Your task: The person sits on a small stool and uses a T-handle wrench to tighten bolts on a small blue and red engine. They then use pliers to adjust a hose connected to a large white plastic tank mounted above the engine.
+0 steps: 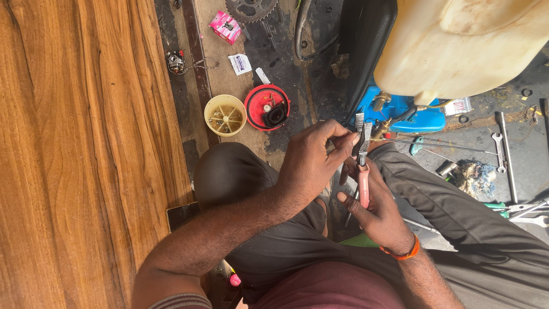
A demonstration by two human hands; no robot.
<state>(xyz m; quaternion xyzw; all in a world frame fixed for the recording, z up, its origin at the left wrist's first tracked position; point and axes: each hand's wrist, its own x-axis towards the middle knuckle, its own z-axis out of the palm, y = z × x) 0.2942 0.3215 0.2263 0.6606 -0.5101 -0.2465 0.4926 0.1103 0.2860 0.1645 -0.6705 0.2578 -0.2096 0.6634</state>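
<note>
Fingers (350, 201) of the right hand (374, 214) wrap the pink handles of the pliers (362, 163), which stand lengthwise away from the person, nose toward the blue pump (412, 117). Left hand (311, 160) fingertips pinch together at the pliers' nose, above the lap.

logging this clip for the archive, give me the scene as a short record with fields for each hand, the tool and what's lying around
setting: person seated on a grimy workshop floor, wooden panel at one side
right hand: right hand grips the pink handles of the pliers
left hand: left hand, fingertips at the pliers' head
plier jaws: point away from the person, toward a blue part under a cream tank
nearby: red lid, cream cup, sprocket, spanners
</note>
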